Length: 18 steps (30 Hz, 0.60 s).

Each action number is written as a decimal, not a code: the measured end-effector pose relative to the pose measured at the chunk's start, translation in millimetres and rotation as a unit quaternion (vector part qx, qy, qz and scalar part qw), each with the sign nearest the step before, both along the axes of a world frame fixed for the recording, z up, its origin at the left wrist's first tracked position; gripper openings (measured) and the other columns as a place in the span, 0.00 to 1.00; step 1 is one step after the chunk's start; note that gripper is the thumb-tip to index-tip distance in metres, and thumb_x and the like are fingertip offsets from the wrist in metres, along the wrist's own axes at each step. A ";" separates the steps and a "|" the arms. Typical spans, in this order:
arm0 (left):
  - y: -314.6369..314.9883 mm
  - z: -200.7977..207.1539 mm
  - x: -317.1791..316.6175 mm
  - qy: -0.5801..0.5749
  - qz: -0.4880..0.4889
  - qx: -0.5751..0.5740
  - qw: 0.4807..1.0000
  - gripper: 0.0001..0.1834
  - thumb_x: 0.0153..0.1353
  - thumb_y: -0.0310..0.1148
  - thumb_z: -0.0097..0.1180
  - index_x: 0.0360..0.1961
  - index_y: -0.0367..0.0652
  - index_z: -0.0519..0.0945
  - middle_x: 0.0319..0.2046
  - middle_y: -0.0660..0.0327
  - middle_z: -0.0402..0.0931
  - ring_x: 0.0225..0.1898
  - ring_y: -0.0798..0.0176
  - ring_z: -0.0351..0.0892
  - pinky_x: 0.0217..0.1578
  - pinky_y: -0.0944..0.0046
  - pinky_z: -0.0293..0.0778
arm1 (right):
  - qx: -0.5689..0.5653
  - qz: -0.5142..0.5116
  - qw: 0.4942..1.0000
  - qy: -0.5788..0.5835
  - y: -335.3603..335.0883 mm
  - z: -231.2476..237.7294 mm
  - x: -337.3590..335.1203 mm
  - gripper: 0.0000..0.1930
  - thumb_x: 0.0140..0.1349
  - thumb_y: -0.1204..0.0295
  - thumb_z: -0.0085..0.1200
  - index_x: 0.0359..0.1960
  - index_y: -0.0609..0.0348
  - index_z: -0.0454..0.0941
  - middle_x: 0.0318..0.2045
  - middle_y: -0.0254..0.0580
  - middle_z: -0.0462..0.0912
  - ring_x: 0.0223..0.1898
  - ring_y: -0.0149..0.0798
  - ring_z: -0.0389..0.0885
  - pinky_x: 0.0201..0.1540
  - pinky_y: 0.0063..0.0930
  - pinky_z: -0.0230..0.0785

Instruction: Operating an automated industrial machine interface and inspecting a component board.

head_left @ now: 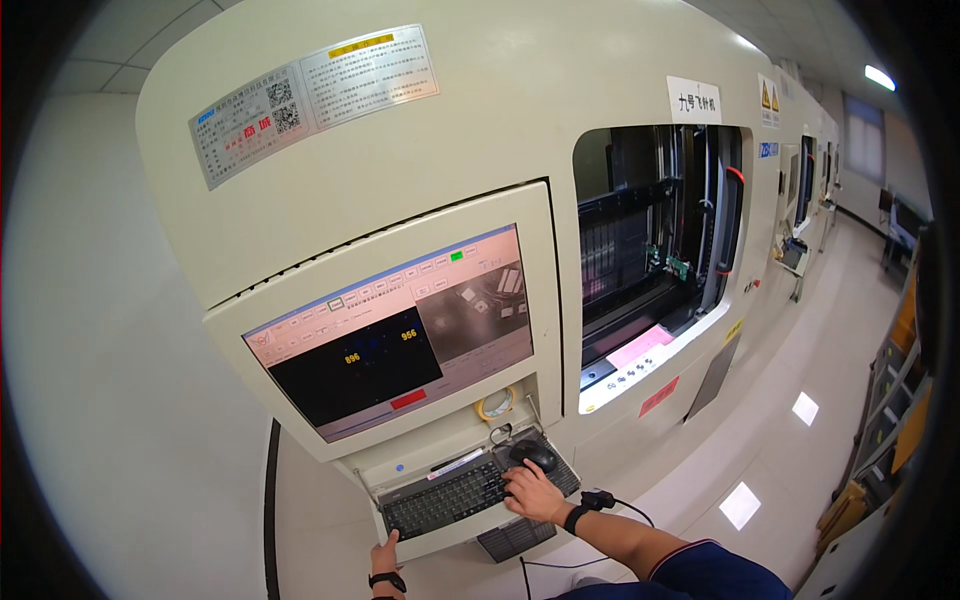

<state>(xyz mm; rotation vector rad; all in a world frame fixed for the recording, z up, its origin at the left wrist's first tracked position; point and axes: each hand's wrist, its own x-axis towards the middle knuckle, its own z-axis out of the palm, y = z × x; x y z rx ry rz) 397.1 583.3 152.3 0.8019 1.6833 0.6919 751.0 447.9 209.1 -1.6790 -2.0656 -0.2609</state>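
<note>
Black keyboard (445, 503): keep the right hand (535, 495) loosely spread, mouse (533, 455) at its 12 o'clock. Steady the tray (450, 536) at its 8 o'clock corner with the left hand (384, 556); its closure cannot be told.

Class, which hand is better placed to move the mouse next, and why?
Likely the right hand: its fingers lie close by the mouse, while the left hand is at the left corner of the tray.
</note>
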 end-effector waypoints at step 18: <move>-22.4 31.9 -5.7 -0.119 -0.043 -0.038 0.991 0.33 0.53 0.45 0.63 0.55 0.41 0.65 0.48 0.54 0.70 0.49 0.52 0.71 0.45 0.44 0.68 | 0.020 0.004 0.997 0.068 0.2 2.3 -2.2 0.19 0.58 0.57 0.51 0.44 0.57 0.71 0.51 0.43 0.70 0.58 0.41 0.63 0.67 0.44 0.41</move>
